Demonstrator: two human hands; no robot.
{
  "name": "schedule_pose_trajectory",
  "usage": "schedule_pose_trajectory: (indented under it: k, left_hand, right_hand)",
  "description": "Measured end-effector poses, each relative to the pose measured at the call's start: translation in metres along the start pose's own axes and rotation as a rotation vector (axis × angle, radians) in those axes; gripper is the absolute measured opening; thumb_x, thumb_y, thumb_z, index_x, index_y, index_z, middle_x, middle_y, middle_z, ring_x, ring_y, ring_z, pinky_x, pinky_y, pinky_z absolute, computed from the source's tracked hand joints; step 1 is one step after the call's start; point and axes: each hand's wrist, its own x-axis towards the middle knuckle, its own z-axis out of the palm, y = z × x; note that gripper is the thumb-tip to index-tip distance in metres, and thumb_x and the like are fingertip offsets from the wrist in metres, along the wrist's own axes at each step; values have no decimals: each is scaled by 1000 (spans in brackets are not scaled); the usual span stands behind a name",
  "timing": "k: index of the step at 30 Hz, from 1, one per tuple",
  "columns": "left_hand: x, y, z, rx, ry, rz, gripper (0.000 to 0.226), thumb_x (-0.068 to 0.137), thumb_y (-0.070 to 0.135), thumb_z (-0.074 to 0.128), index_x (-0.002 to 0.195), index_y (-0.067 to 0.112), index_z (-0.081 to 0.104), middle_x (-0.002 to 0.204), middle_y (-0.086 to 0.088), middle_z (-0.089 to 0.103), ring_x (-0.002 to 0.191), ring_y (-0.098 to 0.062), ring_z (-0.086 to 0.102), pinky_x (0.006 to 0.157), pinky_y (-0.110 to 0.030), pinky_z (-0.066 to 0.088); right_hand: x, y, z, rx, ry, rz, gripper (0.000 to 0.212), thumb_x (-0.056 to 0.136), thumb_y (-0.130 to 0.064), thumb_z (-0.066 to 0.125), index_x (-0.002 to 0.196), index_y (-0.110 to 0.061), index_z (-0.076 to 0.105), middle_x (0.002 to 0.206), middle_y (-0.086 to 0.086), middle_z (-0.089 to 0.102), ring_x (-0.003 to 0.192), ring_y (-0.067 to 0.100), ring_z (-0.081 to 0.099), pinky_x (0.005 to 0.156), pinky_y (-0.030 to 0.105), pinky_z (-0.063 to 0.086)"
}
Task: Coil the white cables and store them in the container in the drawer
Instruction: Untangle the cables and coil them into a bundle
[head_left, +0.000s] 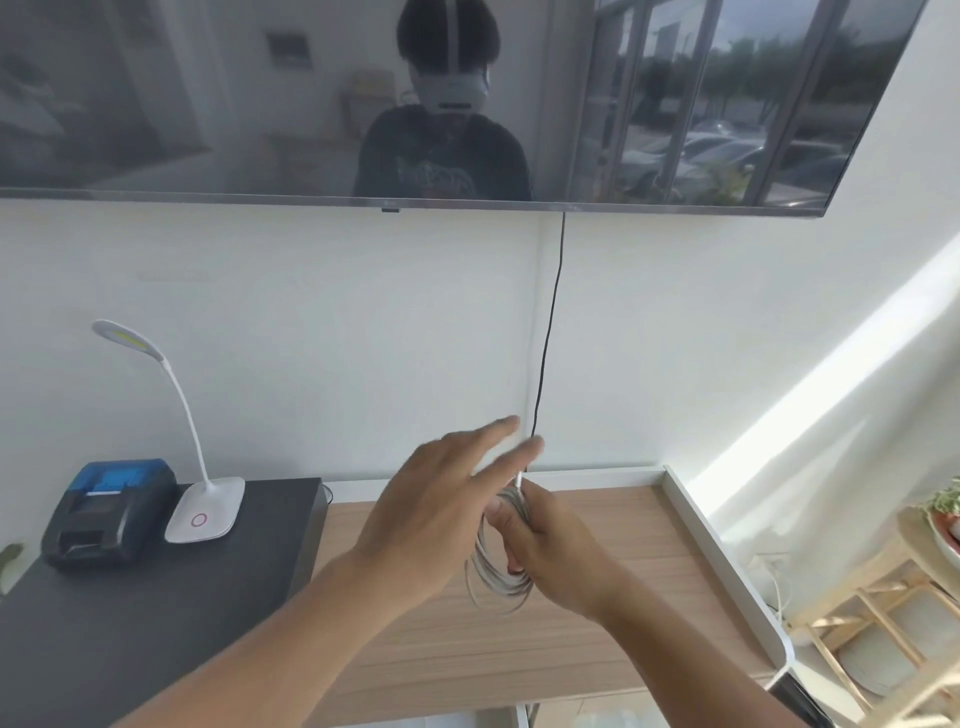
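White cable (500, 564), wound into a loose coil of many loops, hangs from a person's right hand (558, 551), whose thumb and curled fingers pinch the top of the bundle above a wooden shelf (597, 525). One end of the cable sticks up just past the right fingertips. The left hand (441, 499) hovers just left of the coil, fingers straight and spread, slightly blurred, holding nothing; whether its fingertips touch the loose end cannot be told. Directly behind the hands, a thin black cord (548, 332) runs down the white wall from a mounted screen (467, 104) above. Well to the left of the left hand, a dark cabinet top (130, 623) carries a white gooseneck lamp (205, 506) and, just beside its base, a black-and-blue printer (111, 506). Far to the right of the right hand, past the shelf's white edge, stands a wooden rack (883, 613) in bright sunlight. No drawer or container shows in this view.
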Motion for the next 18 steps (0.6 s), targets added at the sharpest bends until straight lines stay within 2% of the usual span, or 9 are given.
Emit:
schedule_pose_trajectory:
  k: [1, 3, 6, 8, 11, 13, 16, 18]
  left_hand:
    - [8, -5, -5, 14, -27, 137, 65, 89, 4, 66, 147, 29, 51, 152, 6, 49, 127, -18, 52, 104, -37, 46]
    - [22, -13, -11, -17, -129, 278, 55, 87, 3, 72, 137, 25, 64, 134, 7, 66, 118, -20, 60, 96, -39, 51]
    - [34, -21, -20, -160, -262, 235, 41, 87, 8, 74, 126, 21, 73, 108, 6, 75, 102, -18, 62, 76, -38, 56]
    - [38, -28, -26, -209, -230, 237, 23, 92, 15, 71, 114, 17, 78, 94, 3, 75, 91, -19, 62, 67, -40, 56]
    - [39, -40, -28, -148, -134, 268, 7, 94, 21, 71, 96, 17, 77, 84, 3, 68, 81, -16, 60, 59, -39, 54]
    - [36, -42, -24, -165, -74, 153, 11, 94, 28, 71, 92, 20, 77, 83, 6, 68, 78, -15, 60, 61, -39, 54]
    - [26, -36, -12, -297, 4, -111, 14, 93, 38, 68, 92, 27, 77, 85, 11, 70, 77, -8, 63, 68, -36, 53]
    - [18, -31, -4, -425, 71, -317, 10, 92, 38, 70, 89, 32, 77, 85, 15, 73, 76, -5, 65, 70, -33, 54]
  right_hand:
    - [0, -1, 1, -18, -27, -8, 40, 102, -53, 50, 79, -21, 54, 55, -7, 61, 53, 3, 58, 55, 19, 46]
    - [0, -4, 4, -36, -73, -4, 46, 102, -53, 49, 77, -16, 56, 55, -6, 60, 54, 5, 58, 56, 23, 48]
    - [-1, -8, 4, -23, -96, 0, 42, 102, -56, 50, 75, -24, 56, 54, -9, 61, 54, 2, 58, 58, 19, 46]
    - [-3, -12, 4, 15, -95, -16, 36, 102, -55, 52, 77, -29, 54, 54, -9, 62, 53, 2, 57, 57, 16, 45]
    - [-7, -15, 4, 62, -91, -18, 38, 101, -57, 54, 83, -23, 54, 55, -7, 60, 53, 5, 56, 57, 18, 45]
    - [-10, -17, 2, 88, -91, -16, 41, 100, -58, 54, 86, -20, 54, 55, -7, 60, 53, 5, 55, 57, 17, 45]
    - [-13, -19, 0, 111, -82, -37, 46, 100, -60, 52, 90, -15, 55, 54, -8, 59, 53, 5, 54, 58, 17, 45]
    - [-14, -21, 1, 122, -61, -54, 43, 100, -61, 50, 90, -19, 56, 53, -8, 58, 52, 5, 55, 58, 19, 46]
